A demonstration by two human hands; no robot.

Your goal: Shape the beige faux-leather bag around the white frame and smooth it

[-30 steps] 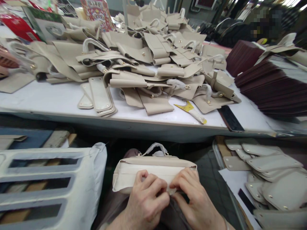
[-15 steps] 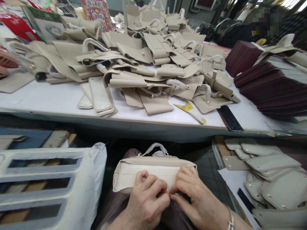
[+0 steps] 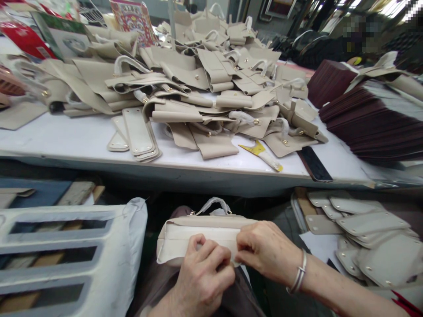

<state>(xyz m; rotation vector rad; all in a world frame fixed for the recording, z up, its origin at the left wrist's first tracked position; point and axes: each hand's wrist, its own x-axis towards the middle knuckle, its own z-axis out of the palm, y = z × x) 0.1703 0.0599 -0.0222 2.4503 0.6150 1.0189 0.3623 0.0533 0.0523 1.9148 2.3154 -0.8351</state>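
Observation:
A beige handbag [image 3: 205,237] rests on my lap, its pale panel facing up and its plastic-wrapped handle [image 3: 214,203] standing at the far side. My left hand [image 3: 206,268] is closed on the bag's near edge, fingers bent and pressed together near the middle. Beside it, my right hand [image 3: 261,248] has its fingers curled and its thumb underneath, gripping the near edge toward the right end. The hands cover the right part of the panel and much of the near edge. Any small item between the fingertips is hidden.
Partly assembled beige bag pieces [image 3: 185,105] heap across the white table [image 3: 82,141]. A yellow-marked tool [image 3: 261,154] and a dark flat bar [image 3: 313,163] lie near its edge. Pale bag bases [image 3: 373,215] pile at right; a slatted white plastic piece [image 3: 115,251] stands left.
My right hand has drawn its fingers in from the bag's far right corner into a tighter curl, and its forearm has swung out to the right. The left hand stays nearly in place.

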